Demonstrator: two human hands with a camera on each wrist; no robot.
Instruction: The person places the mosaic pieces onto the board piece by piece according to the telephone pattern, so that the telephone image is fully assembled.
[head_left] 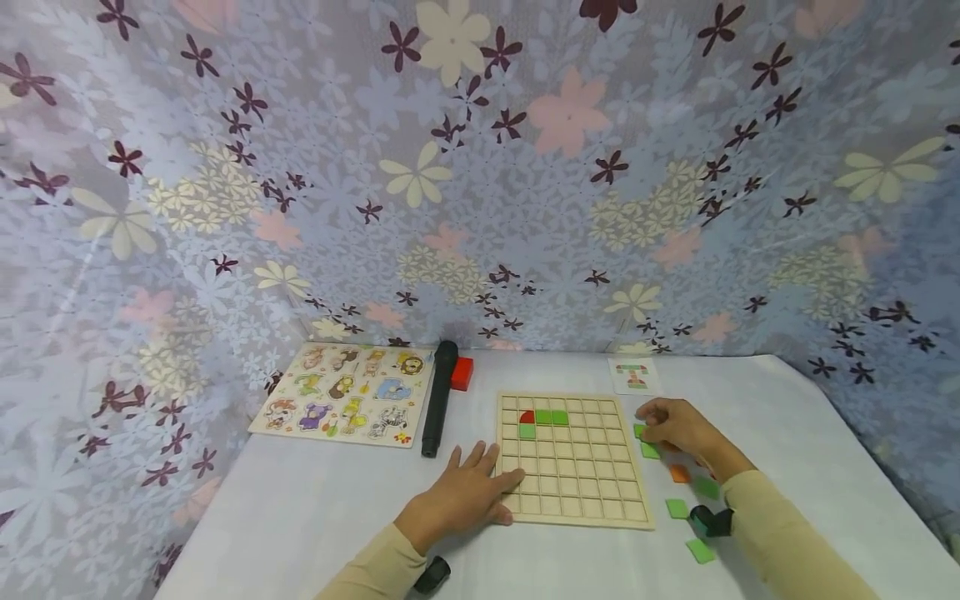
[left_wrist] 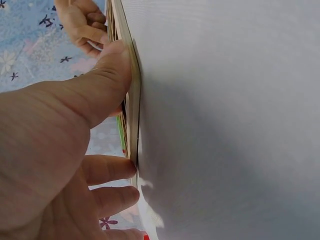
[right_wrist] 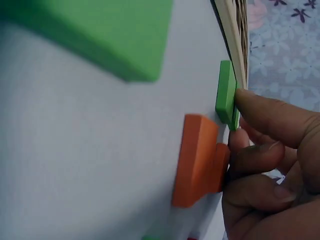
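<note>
My left hand (head_left: 467,492) lies with spread fingers at the left edge of a wooden grid board (head_left: 570,482), its thumb over the rim in the left wrist view. Upper-left cells of the board hold a red quarter-round tile (head_left: 528,416), two green tiles (head_left: 551,417) and a lighter green tile (head_left: 527,432). Just past the board's right edge, my right hand (head_left: 681,429) pinches a green tile (right_wrist: 236,111) between thumb and curled fingers. Another green tile (right_wrist: 225,92) lies right beside it, and an orange tile (right_wrist: 192,160) is close to the knuckles.
More green tiles (head_left: 677,508) and an orange tile (head_left: 678,473) are scattered right of the board. A pattern card (head_left: 617,383) lies behind it. Toward the left are a black microphone-shaped object (head_left: 439,408), a red block (head_left: 462,374) and an animal puzzle board (head_left: 330,392). Floral fabric (head_left: 480,208) hangs behind.
</note>
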